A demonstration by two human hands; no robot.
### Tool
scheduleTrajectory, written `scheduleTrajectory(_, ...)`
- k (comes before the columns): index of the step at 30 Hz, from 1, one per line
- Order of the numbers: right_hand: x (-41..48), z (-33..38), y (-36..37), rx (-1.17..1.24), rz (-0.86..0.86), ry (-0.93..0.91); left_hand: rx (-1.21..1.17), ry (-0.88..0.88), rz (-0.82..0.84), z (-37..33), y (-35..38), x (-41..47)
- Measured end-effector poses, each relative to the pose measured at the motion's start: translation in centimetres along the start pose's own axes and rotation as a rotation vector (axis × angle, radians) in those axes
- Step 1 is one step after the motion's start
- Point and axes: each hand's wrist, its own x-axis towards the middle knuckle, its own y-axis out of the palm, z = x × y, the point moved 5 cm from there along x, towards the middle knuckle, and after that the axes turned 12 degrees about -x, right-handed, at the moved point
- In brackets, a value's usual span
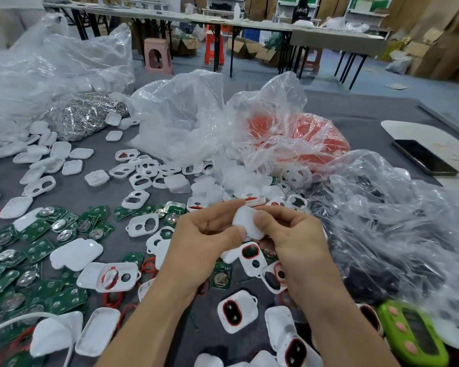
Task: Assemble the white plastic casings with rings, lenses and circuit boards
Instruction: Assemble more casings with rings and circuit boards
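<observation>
Both my hands hold one white plastic casing [245,221] above the middle of the table. My left hand [204,239] pinches its left edge with thumb and fingers. My right hand [292,234] grips its right side, thumb pressed on top. Below them lie assembled casings with red rings and dark lenses [251,256], [236,315]. Green circuit boards [37,247] with round metal cells cover the left of the table. Loose white casing halves [76,254] and front frames with holes [142,225] lie scattered around. Thin red rings [112,300] lie among the boards.
Clear plastic bags hold parts: white casings [180,123], red pieces [302,139], shiny metal pieces [85,115], dark parts at right [382,221]. A green device with pink buttons [414,332] lies bottom right. A black phone [424,157] rests far right. Stools and tables stand behind.
</observation>
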Motion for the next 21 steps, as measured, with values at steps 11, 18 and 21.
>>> scheduleTrajectory(11,0.19,0.56,-0.82,-0.078,0.041,-0.066,0.249,0.042,-0.153,-0.06,-0.3,-0.49)
scheduleTrajectory(18,0.02,0.73,-0.59,-0.1,0.084,-0.052,0.172,0.028,-0.196,0.28,-0.84,-0.09)
scheduleTrajectory(21,0.05,0.65,-0.62,-0.123,0.079,-0.062,0.138,0.044,-0.209,0.35,-0.89,-0.14)
